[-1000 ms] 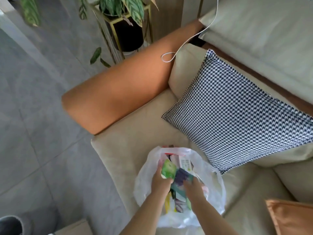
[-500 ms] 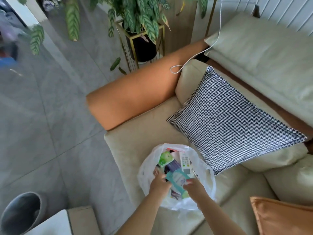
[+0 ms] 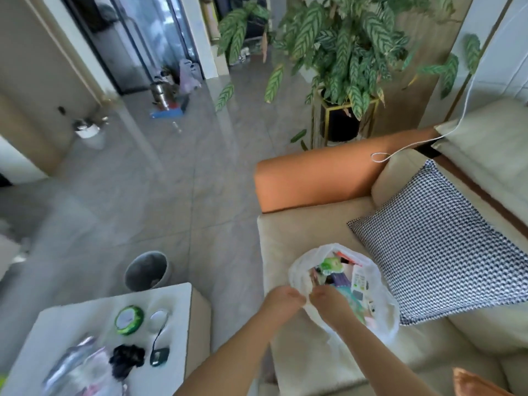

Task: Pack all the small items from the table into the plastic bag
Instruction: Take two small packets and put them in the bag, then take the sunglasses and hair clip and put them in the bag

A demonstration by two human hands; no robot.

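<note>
We see the plastic bag (image 3: pixel 383 318) on the sofa seat (image 3: pixel 300 238), packed with small packets. Left hand (image 3: pixel 283 301) and right hand (image 3: pixel 325 302) both pinch its near rim. On the white worktop (image 3: pixel 57 324) lie a green round tin (image 3: pixel 129 320), a black scrunchie (image 3: pixel 125 361) and a dark strapped device (image 3: pixel 159 360).

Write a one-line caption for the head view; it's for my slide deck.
Both hands, left hand and right hand, pinch the rim of the plastic bag on the sofa; items remain on the white table.
</note>
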